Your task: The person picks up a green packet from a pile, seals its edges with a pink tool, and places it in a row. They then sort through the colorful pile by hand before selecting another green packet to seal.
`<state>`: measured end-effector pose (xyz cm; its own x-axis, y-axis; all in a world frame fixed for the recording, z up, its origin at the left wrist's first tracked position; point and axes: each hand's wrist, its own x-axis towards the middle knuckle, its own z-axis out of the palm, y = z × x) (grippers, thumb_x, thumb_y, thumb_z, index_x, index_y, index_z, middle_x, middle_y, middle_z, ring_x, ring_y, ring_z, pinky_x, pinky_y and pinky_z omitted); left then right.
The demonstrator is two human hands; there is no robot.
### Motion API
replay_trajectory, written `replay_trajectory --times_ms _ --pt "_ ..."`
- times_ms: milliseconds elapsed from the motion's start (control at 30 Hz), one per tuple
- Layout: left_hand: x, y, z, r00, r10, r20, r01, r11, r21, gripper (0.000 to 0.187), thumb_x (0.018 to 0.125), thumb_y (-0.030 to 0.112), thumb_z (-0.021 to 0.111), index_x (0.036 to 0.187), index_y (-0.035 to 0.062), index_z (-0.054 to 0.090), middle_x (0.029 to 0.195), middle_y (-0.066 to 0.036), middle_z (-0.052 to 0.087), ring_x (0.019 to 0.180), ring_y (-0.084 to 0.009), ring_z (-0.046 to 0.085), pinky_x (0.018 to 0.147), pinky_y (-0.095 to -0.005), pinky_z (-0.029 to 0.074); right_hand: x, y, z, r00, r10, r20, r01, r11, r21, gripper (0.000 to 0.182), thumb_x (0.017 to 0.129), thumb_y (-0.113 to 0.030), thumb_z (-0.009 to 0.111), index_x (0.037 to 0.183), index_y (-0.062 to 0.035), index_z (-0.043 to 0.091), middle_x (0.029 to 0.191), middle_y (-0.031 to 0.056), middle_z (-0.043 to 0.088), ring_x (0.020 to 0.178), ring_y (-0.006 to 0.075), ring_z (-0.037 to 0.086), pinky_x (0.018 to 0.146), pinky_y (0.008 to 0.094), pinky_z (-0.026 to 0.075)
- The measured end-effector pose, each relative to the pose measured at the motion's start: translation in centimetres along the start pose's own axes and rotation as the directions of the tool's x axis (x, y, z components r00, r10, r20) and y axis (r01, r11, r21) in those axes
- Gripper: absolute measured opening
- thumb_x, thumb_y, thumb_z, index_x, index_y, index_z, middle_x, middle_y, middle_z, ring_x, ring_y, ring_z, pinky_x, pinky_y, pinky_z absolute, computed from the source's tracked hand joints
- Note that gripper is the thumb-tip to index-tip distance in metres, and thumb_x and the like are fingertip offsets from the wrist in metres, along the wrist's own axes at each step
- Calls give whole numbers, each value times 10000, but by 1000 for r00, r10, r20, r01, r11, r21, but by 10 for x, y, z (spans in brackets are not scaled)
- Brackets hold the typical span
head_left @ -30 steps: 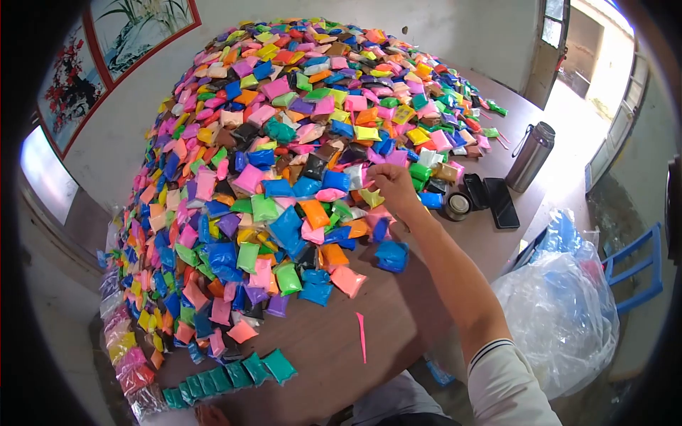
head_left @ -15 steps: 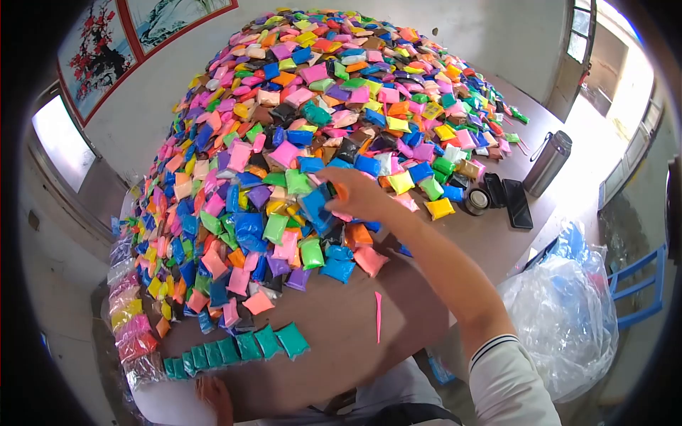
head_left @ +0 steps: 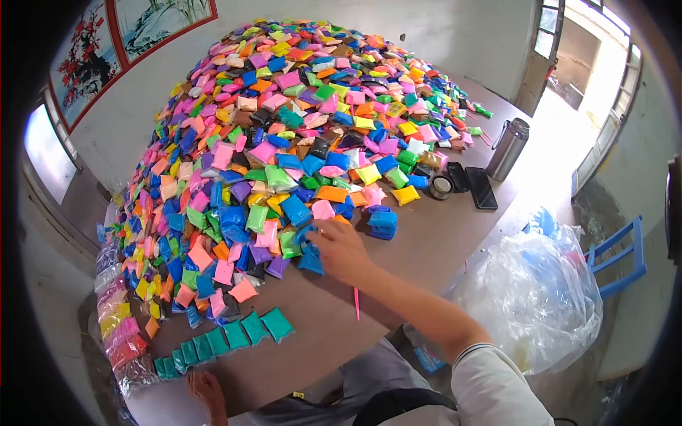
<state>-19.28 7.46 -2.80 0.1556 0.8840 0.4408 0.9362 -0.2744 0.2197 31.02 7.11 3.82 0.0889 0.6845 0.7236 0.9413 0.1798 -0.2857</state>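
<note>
My right hand [head_left: 342,250] is at the front edge of the big pile of coloured packets [head_left: 284,113], its fingers closed on a blue packet [head_left: 310,258] that they partly hide. My left hand [head_left: 206,390] rests at the table's near edge with its fingers loosely bent and nothing seen in them. Just beyond it, a slanting row of green packets [head_left: 216,341] lies on the brown table [head_left: 284,362]. A pink stick [head_left: 356,304] is below my right forearm. Blue packets [head_left: 383,224] sit apart from the pile, beyond my right hand.
On the right of the table are a steel flask [head_left: 509,149], a phone [head_left: 481,188], a black case [head_left: 457,177] and a round lid [head_left: 440,187]. Clear plastic bags [head_left: 533,305] bulge beside a blue chair [head_left: 618,259]. Clear-wrapped bundles [head_left: 128,348] line the left edge.
The view has shifted. My right hand has come down from the pile toward its front edge. Blue packets now lie apart at the pile's right front. My left hand stays by the green row.
</note>
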Motion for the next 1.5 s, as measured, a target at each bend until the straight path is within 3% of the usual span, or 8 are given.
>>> replay_trajectory --times_ms 133,333,467,867,1000,1133,1333,1500 --pt "-2 2 -3 999 45 -7 -44 999 8 207 860 93 558 719 -6 443 780 -238 500 848 -438 510 755 -545 396 -25 30 -51 966 230 -119 -251 945 -212 444 773 -134 726 1203 -94 621 1264 131 579 1143 352 552 977 459 439" --pt "-1 1 3 1000 -1 -26 1 1000 10 189 841 106 586 738 -8 475 829 -235 544 898 -432 534 782 -532 421 -52 108 -67 875 464 137 -441 881 -169 582 772 -305 769 1279 -83 591 1199 190 618 1120 404 551 957 482 454" --pt "1 -6 6 992 84 -92 -81 996 38 208 833 111 600 706 25 460 757 -177 529 821 -391 539 755 -511 421 -46 112 -71 872 444 206 -431 896 -106 478 797 -290 752 1184 -30 648 963 205 682 915 393 645 820 468 509" --pt "2 4 4 988 98 -119 -97 995 13 240 808 66 618 686 27 415 708 -159 484 775 -380 518 738 -501 411 -53 129 -89 744 561 363 -651 730 209 449 809 -214 759 1165 33 643 961 172 702 888 231 675 787 354 512" --pt "0 0 3 995 80 -64 -82 996 -18 246 792 30 615 683 27 395 704 -162 460 779 -382 513 725 -499 400 -49 133 -91 825 525 210 -534 845 -19 445 803 -186 761 1172 33 643 928 158 688 828 230 652 767 346 506" --pt "0 1 2 996 51 -72 -52 999 -5 256 797 24 611 681 32 382 701 -158 444 782 -377 510 717 -489 390 -38 147 -89 754 599 269 -645 753 130 454 769 -195 770 1164 3 665 947 156 692 840 217 655 780 353 513" --pt "1 8 2 986 80 -146 -87 995 -41 243 807 29 605 684 33 395 709 -161 452 761 -373 496 708 -493 383 -37 186 -65 821 533 206 -562 817 127 459 772 -145 781 1185 -4 639 947 102 684 861 192 655 794 330 504" --pt "0 2 4 991 70 -110 -69 997 20 241 816 47 607 680 33 409 706 -163 460 748 -372 492 696 -498 384 -24 173 -65 825 552 119 -556 831 -2 537 751 -197 806 1218 -46 588 1031 187 685 948 336 668 821 402 512"
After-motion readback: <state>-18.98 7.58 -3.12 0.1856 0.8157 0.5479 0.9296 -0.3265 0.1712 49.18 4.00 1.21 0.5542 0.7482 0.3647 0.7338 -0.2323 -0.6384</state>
